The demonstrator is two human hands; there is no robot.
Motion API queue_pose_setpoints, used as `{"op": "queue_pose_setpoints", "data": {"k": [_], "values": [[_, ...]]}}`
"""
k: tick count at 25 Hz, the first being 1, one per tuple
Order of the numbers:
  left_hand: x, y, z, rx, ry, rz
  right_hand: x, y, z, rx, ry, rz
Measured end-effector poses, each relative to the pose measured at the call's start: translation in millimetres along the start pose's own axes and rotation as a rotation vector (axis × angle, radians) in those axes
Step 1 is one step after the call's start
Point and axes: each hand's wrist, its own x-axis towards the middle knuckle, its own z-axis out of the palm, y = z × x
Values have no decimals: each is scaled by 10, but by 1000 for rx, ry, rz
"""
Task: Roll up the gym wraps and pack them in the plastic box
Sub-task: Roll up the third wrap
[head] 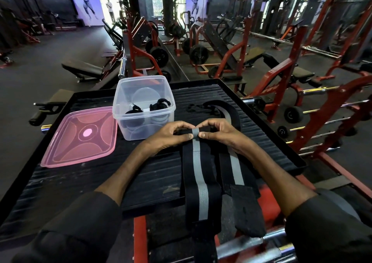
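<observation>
A black gym wrap with a grey centre stripe [198, 174] lies lengthwise on the black ribbed platform [80, 178], its near end hanging over the front edge. My left hand [171, 134] and my right hand [216, 130] both pinch its far end, which is curled into a small roll. A second wrap [233, 162] lies to the right and curves away behind my hands. The clear plastic box [144, 109] stands open just left of my hands, with two rolled black wraps [159, 104] inside.
The pink lid [80, 136] lies flat to the left of the box. The platform has a raised rim [261, 119]. Red gym machines, benches and barbells [314, 90] surround it, and a red frame [267, 200] sits below the front edge.
</observation>
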Motion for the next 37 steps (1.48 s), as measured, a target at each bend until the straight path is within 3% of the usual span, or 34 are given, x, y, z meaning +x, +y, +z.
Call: {"op": "queue_pose_setpoints", "data": {"k": [5, 11, 15, 18, 26, 33, 37], "values": [[-110, -9, -9, -80, 51, -18, 47, -2, 50, 2, -1, -55], [-160, 35, 39, -170, 200, 42, 138, -193, 51, 426, -2, 285], [-177, 43, 23, -162, 236, 39, 174, -128, 30, 226, -35, 352], [-197, 18, 13, -138, 225, 44, 97, -70, -5, 71, -161, 307], [-126, 65, -1, -295, 202, -15, 180, -160, -9, 74, 22, -50], [-84, -62, -13, -326, 142, -76, 216, -24, -22, 20, 51, -88], [-28, -131, 61, -224, 206, -28, 218, 56, -18, 45, 32, -49]]}}
